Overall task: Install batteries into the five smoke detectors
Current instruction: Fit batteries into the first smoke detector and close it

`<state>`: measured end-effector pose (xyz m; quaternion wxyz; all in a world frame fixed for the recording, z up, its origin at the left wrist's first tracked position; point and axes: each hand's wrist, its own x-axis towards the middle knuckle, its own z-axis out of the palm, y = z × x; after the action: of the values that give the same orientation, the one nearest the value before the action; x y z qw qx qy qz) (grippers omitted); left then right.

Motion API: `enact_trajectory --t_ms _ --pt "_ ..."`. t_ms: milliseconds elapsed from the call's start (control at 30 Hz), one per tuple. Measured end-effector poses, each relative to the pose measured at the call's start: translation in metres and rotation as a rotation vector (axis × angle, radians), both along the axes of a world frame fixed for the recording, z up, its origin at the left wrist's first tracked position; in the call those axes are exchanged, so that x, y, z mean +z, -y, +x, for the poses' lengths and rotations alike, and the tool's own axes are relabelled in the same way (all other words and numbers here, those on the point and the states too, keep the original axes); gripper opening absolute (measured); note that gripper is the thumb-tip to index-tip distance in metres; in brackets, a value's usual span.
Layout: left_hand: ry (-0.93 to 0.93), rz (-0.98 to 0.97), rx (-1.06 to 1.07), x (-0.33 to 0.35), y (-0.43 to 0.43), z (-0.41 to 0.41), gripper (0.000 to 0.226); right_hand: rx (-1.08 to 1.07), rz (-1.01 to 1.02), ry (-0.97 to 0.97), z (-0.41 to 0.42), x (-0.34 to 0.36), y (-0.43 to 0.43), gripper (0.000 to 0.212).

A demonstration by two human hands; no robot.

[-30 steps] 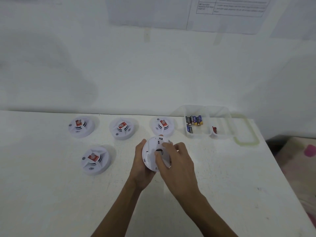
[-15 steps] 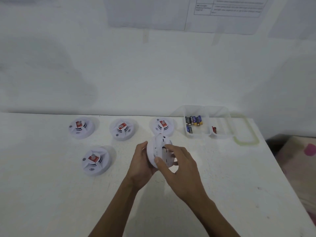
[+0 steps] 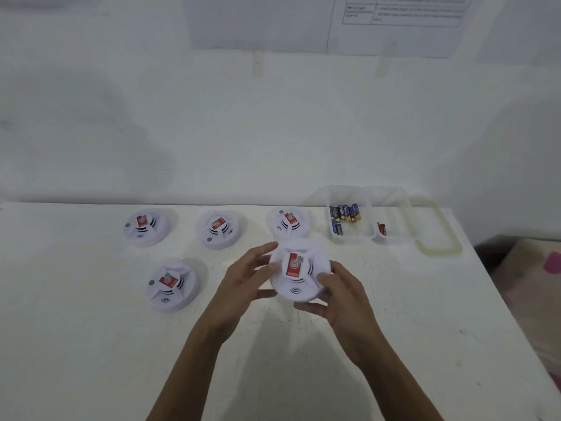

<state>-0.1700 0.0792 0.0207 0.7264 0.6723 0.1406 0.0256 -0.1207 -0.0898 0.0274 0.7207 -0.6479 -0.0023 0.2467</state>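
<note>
A round white smoke detector (image 3: 299, 270) with a red label faces up between my hands, just above the table. My left hand (image 3: 246, 278) touches its left rim with spread fingers. My right hand (image 3: 340, 294) grips its lower right rim. Three more detectors stand in a back row (image 3: 146, 226), (image 3: 219, 228), (image 3: 290, 222), and another detector (image 3: 171, 285) sits nearer on the left. Several batteries (image 3: 346, 213) lie in a clear plastic box (image 3: 352, 238) at the back right.
The white table (image 3: 91, 344) runs to a wall behind. A smaller clear compartment with a red item (image 3: 381, 228) adjoins the battery box, and its lid (image 3: 438, 238) lies to the right. The table's right edge drops to a floor with a patterned mat (image 3: 534, 284).
The held detector has been turned over: its back faced me before, and its red-labelled front faces up at this moment. My right hand moved from the detector's back to its rim.
</note>
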Motion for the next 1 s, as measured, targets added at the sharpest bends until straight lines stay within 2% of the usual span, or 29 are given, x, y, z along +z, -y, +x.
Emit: enact_trajectory --t_ms 233,567,700,800,1000 --pt "-0.038 0.04 0.007 0.009 0.0 -0.008 0.042 0.009 0.081 -0.082 0.004 -0.003 0.001 0.018" --pt "-0.033 -0.08 0.032 0.011 0.003 -0.015 0.041 0.122 0.26 -0.168 0.006 -0.003 0.003 0.023" --pt "-0.044 -0.165 0.056 0.01 0.004 -0.016 0.036 0.085 0.137 -0.208 0.006 -0.012 -0.002 0.016" --pt "-0.048 -0.183 0.081 0.009 0.005 -0.016 0.027 0.095 0.144 -0.195 0.007 -0.014 -0.003 0.016" --pt "-0.04 -0.182 0.08 0.008 0.006 -0.017 0.03 0.074 0.118 -0.115 0.006 -0.015 -0.002 0.019"
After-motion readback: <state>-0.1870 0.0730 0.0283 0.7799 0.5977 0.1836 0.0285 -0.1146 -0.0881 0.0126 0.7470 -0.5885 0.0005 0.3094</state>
